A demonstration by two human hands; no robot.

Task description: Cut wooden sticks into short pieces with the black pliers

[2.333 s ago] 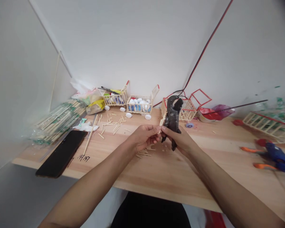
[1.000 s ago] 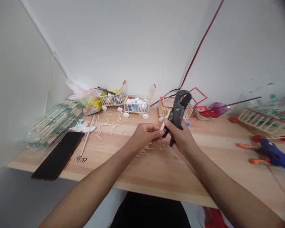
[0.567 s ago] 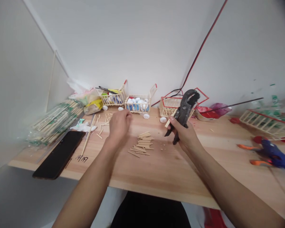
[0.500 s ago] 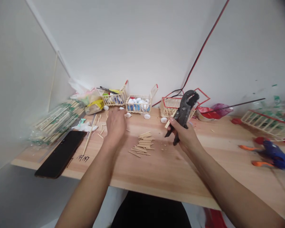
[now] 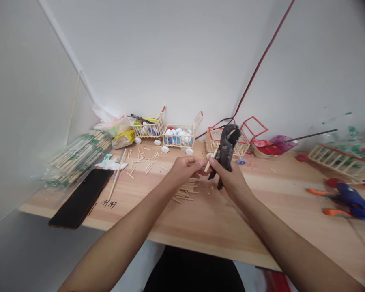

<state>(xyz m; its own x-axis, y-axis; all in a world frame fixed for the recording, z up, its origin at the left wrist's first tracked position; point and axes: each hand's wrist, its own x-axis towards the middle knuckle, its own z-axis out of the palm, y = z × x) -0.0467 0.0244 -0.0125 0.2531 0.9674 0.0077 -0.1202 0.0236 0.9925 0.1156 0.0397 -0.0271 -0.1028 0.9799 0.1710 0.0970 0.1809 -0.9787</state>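
Observation:
My right hand (image 5: 232, 178) is closed around a black hand cutter (image 5: 226, 148), its jaw end pointing up. Between that thumb and the tool, short wooden stick pieces (image 5: 212, 159) stick out. My left hand (image 5: 185, 168) has its fingers pinched together at the lower end of these pieces, touching them; exactly what lies in its fingertips is partly hidden. Below the hands a pile of cut sticks (image 5: 188, 188) rests on the wooden table (image 5: 200, 227), partly covered by my left hand. More short pieces (image 5: 149, 167) lie scattered to the left.
Small stick-built carts (image 5: 179, 140) line the wall, one holding white and blue caps. At left are bagged sticks (image 5: 79, 154), a long stick (image 5: 115, 178) and a black phone (image 5: 80, 198). A blue glue gun (image 5: 357, 200) and a red-stained bowl (image 5: 266, 148) are at right.
My left hand has moved right from the scattered pieces to the sticks in my right hand, uncovering those pieces. My right hand and the cutter have shifted slightly left.

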